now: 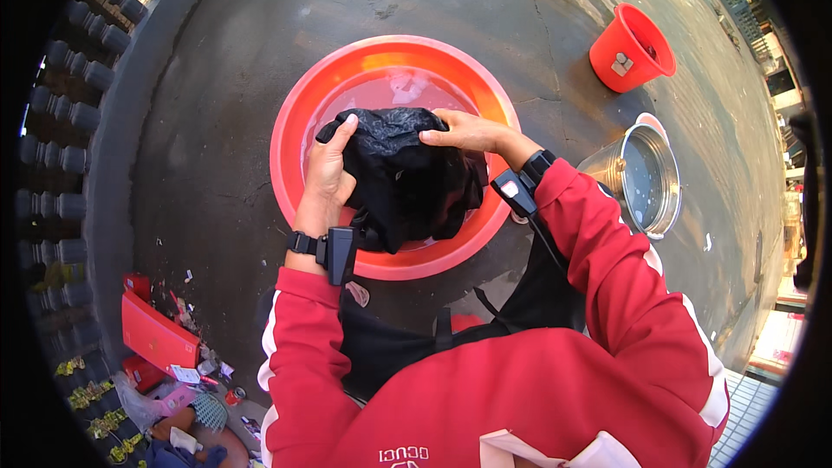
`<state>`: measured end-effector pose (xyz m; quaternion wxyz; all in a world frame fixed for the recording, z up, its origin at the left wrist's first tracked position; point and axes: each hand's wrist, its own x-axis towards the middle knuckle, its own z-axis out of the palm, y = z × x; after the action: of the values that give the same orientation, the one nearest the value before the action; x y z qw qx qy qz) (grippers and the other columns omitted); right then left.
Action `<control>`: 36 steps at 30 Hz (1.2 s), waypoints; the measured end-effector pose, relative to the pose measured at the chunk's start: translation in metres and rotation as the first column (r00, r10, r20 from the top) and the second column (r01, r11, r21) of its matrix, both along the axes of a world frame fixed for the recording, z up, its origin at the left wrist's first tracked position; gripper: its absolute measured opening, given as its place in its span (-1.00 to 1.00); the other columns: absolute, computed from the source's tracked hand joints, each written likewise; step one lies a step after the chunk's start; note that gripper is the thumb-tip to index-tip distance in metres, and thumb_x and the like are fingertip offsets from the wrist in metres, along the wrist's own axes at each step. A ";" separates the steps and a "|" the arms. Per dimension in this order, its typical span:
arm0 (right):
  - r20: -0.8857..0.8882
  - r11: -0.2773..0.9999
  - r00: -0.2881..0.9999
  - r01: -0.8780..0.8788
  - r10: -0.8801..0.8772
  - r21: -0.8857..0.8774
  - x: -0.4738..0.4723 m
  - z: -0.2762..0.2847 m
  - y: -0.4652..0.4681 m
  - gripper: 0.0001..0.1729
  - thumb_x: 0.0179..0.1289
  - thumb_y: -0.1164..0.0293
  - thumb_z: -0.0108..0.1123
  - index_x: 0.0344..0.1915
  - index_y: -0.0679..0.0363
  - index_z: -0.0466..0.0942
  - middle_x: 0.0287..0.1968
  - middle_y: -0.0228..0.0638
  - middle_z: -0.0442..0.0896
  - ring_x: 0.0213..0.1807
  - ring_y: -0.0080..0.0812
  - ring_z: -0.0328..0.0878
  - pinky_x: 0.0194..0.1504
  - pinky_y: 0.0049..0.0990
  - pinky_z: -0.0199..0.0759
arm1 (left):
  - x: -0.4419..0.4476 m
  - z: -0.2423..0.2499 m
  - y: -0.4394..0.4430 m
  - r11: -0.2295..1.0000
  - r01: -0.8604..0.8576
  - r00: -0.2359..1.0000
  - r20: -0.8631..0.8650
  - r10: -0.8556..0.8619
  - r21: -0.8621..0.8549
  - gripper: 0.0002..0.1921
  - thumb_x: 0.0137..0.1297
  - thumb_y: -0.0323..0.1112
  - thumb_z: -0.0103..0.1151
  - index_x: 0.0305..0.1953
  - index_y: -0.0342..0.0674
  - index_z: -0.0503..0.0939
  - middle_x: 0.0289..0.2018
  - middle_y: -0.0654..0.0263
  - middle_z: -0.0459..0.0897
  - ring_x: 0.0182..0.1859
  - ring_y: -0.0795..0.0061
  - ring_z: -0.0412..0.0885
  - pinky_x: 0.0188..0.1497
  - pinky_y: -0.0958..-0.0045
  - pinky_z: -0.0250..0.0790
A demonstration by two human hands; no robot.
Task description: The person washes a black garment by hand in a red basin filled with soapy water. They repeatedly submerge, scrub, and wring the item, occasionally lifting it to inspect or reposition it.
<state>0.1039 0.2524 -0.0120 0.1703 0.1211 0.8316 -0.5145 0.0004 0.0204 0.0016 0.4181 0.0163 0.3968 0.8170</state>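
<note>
A wet black garment (pixel 416 188) is held up over a round red plastic basin (pixel 286 162), its upper edge stretched between my hands. My left hand (pixel 328 166) grips its left side, thumb lying on top of the cloth. On the upper right edge, my right hand (pixel 471 132) pinches the fabric between thumb and fingers. The garment's lower folds hang into the basin and hide much of its inside. Soapy water (pixel 416 86) with some foam shows at the far side. Which kind of garment it is, I cannot tell.
A red plastic bucket (pixel 611 55) stands at the far right. Nearer is a metal bucket (pixel 650 175) with cloudy water. Red boxes (pixel 159 331) and litter lie at lower left, beside a balustrade (pixel 62 156). The concrete floor (pixel 214 110) has wet patches.
</note>
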 end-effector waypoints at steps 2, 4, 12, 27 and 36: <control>-0.065 0.992 0.992 -0.116 0.112 -0.059 0.003 0.007 0.006 -0.30 0.13 0.02 0.33 0.08 0.35 0.50 -0.03 -0.18 0.63 0.07 -0.36 0.51 0.17 -0.39 0.29 | -0.004 0.006 -0.007 0.991 -0.029 0.961 -0.276 -0.008 -0.130 -0.63 0.25 -0.47 0.19 0.08 -0.28 0.43 -0.08 0.22 0.60 -0.08 0.40 0.61 0.05 0.34 0.48; -0.095 0.958 0.995 -0.053 0.027 -0.281 0.003 0.012 0.007 -0.57 0.11 0.31 0.37 -0.07 0.35 0.59 -0.20 -0.37 0.69 -0.09 -0.52 0.56 0.07 -0.49 0.36 | 0.008 0.005 -0.011 0.923 -0.033 0.800 -0.563 -0.206 -0.384 -0.21 0.05 -0.50 0.34 0.31 -0.16 0.14 0.14 0.08 0.41 0.18 0.24 0.44 0.23 0.26 0.31; -0.093 0.610 0.895 0.218 -0.436 -0.762 0.000 0.026 0.003 -0.63 0.07 0.61 0.11 -0.05 0.35 0.53 -0.14 -0.33 0.62 -0.14 -0.50 0.55 -0.01 -0.52 0.44 | 0.010 -0.021 -0.005 0.888 -0.104 0.812 -0.553 -0.184 -0.448 -0.65 0.12 -0.50 0.31 -0.03 -0.37 0.55 -0.18 0.32 0.68 -0.15 0.53 0.62 -0.05 0.45 0.47; -0.799 0.947 0.601 0.249 0.013 0.203 0.016 0.012 -0.115 -0.69 -0.02 0.38 0.29 -0.29 0.20 0.40 -0.28 -0.10 0.44 -0.23 -0.02 0.51 -0.20 -0.24 0.46 | 0.012 -0.048 0.025 0.982 -0.016 0.992 0.121 0.039 -0.187 -0.46 0.25 0.31 0.06 -0.31 -0.13 0.57 -0.42 0.39 0.62 -0.40 0.51 0.60 -0.32 0.44 0.50; -0.626 0.771 0.777 0.439 -0.069 0.460 -0.011 -0.022 -0.077 -0.88 0.22 0.45 0.07 -0.39 0.28 0.45 -0.40 -0.10 0.54 -0.36 0.01 0.55 -0.36 -0.14 0.44 | 0.062 -0.056 0.062 0.942 -0.050 0.968 0.218 0.128 -0.332 -0.51 0.36 0.09 0.05 -0.05 -0.30 0.58 -0.20 0.32 0.64 -0.18 0.56 0.57 -0.11 0.51 0.40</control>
<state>0.0928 0.1756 -0.0339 -0.2097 0.1234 0.9332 -0.2646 0.0623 0.0828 -0.0543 0.4216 -0.1680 0.4733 0.7550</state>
